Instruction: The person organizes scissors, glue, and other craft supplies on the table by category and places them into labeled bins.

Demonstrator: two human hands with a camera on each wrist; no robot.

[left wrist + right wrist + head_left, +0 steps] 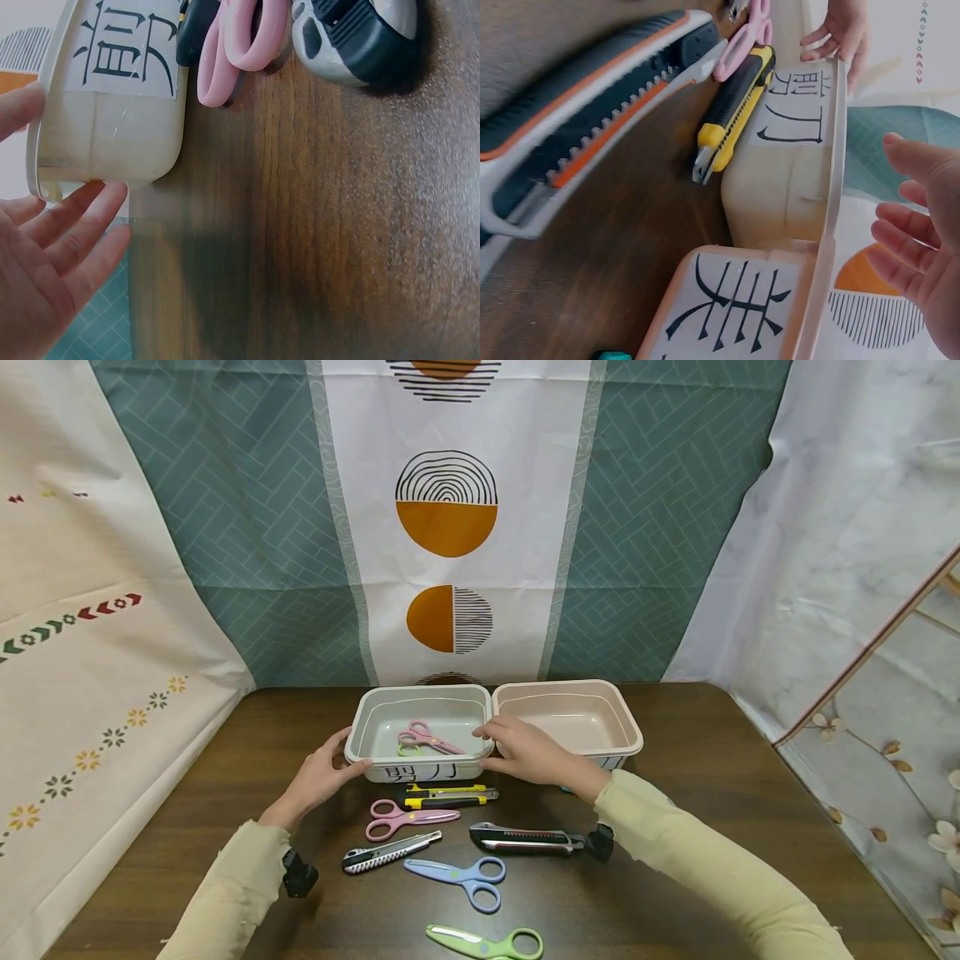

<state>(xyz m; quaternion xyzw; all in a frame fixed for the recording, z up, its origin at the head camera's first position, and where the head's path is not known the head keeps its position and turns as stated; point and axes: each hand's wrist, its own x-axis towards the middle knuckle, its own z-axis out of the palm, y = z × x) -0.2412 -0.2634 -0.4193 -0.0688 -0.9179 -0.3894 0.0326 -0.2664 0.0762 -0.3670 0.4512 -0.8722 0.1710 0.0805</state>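
A pale grey-green bin (420, 762) with a label of black characters stands at the back of the table. Pink scissors (431, 742) and a bit of something light green lie in it. My left hand (318, 778) is at its left front corner, thumb by the front rim and fingers along the side; in the left wrist view those fingers (86, 225) look fairly straight. At the other end, my right hand (531, 750) reaches over the bin's right rim. Its fingers (907, 244) are spread and loosely bent with nothing between them in the right wrist view.
A pink-beige bin (618, 727), also labelled, adjoins on the right. In front lie a yellow-black box cutter (450, 797), pink scissors (412, 817), a silver-black cutter (392, 852), a larger black cutter (525, 838), blue scissors (457, 874) and green scissors (483, 946). Patterned cloth hangs behind.
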